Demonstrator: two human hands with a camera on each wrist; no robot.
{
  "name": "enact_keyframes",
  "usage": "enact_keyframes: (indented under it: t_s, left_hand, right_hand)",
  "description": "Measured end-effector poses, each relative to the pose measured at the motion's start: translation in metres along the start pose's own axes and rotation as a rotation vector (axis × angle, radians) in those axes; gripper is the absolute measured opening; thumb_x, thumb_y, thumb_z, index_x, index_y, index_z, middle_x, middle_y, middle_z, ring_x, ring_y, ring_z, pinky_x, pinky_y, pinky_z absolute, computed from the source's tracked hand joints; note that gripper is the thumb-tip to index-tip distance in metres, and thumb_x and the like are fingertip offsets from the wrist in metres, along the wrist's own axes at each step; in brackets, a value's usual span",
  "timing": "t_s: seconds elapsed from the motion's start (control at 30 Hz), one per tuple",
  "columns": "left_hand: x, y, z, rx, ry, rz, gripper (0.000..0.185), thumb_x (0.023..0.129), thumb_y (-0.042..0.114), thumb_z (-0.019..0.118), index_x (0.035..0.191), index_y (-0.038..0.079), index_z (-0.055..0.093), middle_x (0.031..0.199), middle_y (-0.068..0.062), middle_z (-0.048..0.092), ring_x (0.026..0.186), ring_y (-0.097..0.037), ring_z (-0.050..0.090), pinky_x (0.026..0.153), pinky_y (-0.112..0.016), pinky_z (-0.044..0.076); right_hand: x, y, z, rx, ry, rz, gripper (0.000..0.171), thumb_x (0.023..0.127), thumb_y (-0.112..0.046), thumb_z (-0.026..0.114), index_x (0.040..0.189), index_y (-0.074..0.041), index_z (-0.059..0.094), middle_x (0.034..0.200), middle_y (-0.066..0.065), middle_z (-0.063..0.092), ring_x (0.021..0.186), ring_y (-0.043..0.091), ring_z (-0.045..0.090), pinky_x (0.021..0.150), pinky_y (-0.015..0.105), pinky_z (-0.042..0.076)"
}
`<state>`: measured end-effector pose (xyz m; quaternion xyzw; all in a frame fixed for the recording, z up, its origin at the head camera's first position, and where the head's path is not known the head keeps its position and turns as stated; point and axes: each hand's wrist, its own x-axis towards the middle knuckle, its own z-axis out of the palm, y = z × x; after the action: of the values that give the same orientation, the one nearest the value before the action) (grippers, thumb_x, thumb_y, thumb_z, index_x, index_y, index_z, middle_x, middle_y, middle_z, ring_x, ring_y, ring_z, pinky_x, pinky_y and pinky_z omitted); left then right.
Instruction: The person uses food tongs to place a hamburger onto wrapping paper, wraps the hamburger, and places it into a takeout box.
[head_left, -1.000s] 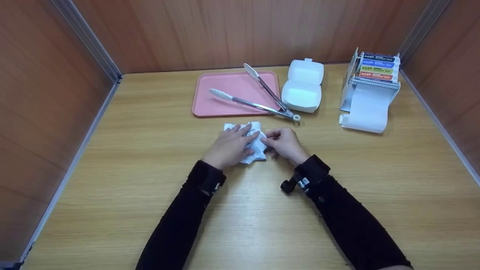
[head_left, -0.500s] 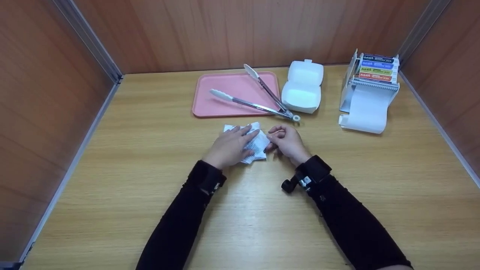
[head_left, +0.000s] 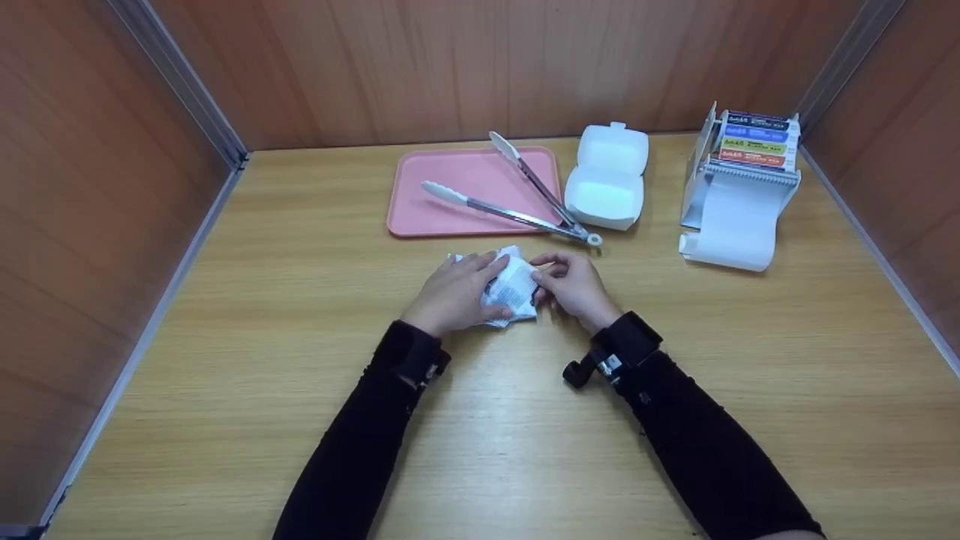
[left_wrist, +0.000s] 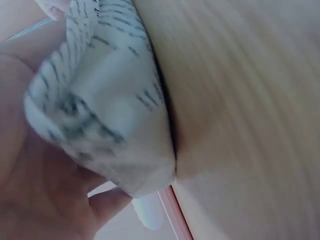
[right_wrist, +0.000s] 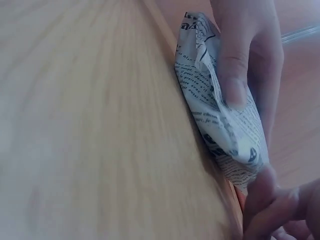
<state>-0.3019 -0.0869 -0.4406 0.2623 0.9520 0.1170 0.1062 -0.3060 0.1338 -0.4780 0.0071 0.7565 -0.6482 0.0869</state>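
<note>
Between the two hands, on the wooden tabletop (head_left: pixel 247 390), sits a small bundle of newsprint-patterned wrapping paper (head_left: pixel 513 289), bulged as though folded round something that cannot be seen. The left hand (head_left: pixel 454 294) lies over the bundle's left side with fingers curled onto the paper and the thumb against its near edge, gripping it. The right hand (head_left: pixel 573 283) pinches the bundle's right edge between thumb and fingertips; in the right wrist view one finger presses flat down the paper's face.

By its look the paper is thin, light and soft: it creases and puffs rather than holding a stiff edge, and likely tears if pulled hard or springs open if released. The folded corners and overlapping flaps seem the surest places to take hold, with a flat palm steadying the body.

Just beyond the hands lie metal tongs (head_left: pixel 517 201), their pivot end on the tabletop close to the right hand's fingertips and their tips resting on a pink tray (head_left: pixel 420 206). To the right of the tray stands an open white clamshell box (head_left: pixel 606 176). Farther to the right of the right hand, a paper dispenser (head_left: pixel 742 187) with coloured labels has a sheet curling out onto the tabletop.
</note>
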Motion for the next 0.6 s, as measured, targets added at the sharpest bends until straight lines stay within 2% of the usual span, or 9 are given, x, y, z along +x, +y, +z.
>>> enact_keyframes:
  t_s: [0.07,0.17,0.27,0.4,0.47,0.6]
  left_hand:
    - [0.003,0.001,0.001,0.002,-0.011,0.001,0.091,0.098,0.056,0.072,0.170,0.020,0.030,0.174,-0.012,0.029,0.160,-0.039,0.026,0.132,-0.055,0.012]
    - [0.005,0.001,0.002,-0.006,-0.015,0.000,0.092,0.097,0.056,0.073,0.170,0.020,0.029,0.174,-0.012,0.029,0.160,-0.037,0.026,0.132,-0.054,0.011]
    - [0.006,-0.001,0.002,-0.018,-0.011,-0.002,0.092,0.097,0.055,0.074,0.170,0.020,0.030,0.174,-0.013,0.031,0.160,-0.034,0.028,0.132,-0.055,0.012]
    - [0.004,-0.004,0.001,-0.045,-0.006,-0.005,0.092,0.096,0.053,0.076,0.169,0.020,0.031,0.173,-0.013,0.033,0.160,-0.032,0.030,0.132,-0.056,0.013]
    - [0.003,-0.006,0.000,-0.056,-0.007,-0.006,0.091,0.096,0.052,0.076,0.169,0.020,0.032,0.172,-0.013,0.034,0.159,-0.032,0.030,0.132,-0.056,0.013]
    - [0.000,-0.007,0.001,-0.075,-0.005,-0.011,0.090,0.096,0.050,0.077,0.169,0.020,0.033,0.172,-0.013,0.034,0.158,-0.036,0.031,0.132,-0.056,0.013]
  right_hand:
    - [0.001,0.001,-0.001,0.030,0.022,-0.008,0.024,0.101,0.001,0.070,0.124,0.006,0.067,0.078,0.001,0.067,0.057,0.008,0.065,0.046,0.018,0.046]
    - [0.001,0.000,-0.004,0.024,0.022,-0.009,0.025,0.101,0.001,0.070,0.125,0.007,0.067,0.081,0.003,0.067,0.057,0.009,0.066,0.048,0.019,0.049]
    - [0.000,-0.013,-0.013,-0.086,-0.002,-0.018,0.026,0.102,-0.003,0.069,0.127,0.006,0.067,0.090,0.006,0.068,0.063,0.010,0.067,0.051,0.019,0.051]
    - [-0.009,-0.052,-0.045,-0.213,0.021,-0.047,0.027,0.106,-0.012,0.067,0.129,0.004,0.068,0.109,0.010,0.067,0.074,0.012,0.068,0.061,0.020,0.052]
    - [-0.017,-0.073,-0.067,-0.197,0.091,-0.062,0.027,0.106,-0.016,0.068,0.127,0.001,0.070,0.114,0.009,0.066,0.077,0.012,0.068,0.065,0.020,0.051]
    - [-0.036,-0.100,-0.117,-0.115,0.327,-0.121,0.019,0.105,-0.020,0.071,0.118,-0.007,0.074,0.106,0.002,0.070,0.076,0.010,0.066,0.062,0.018,0.048]
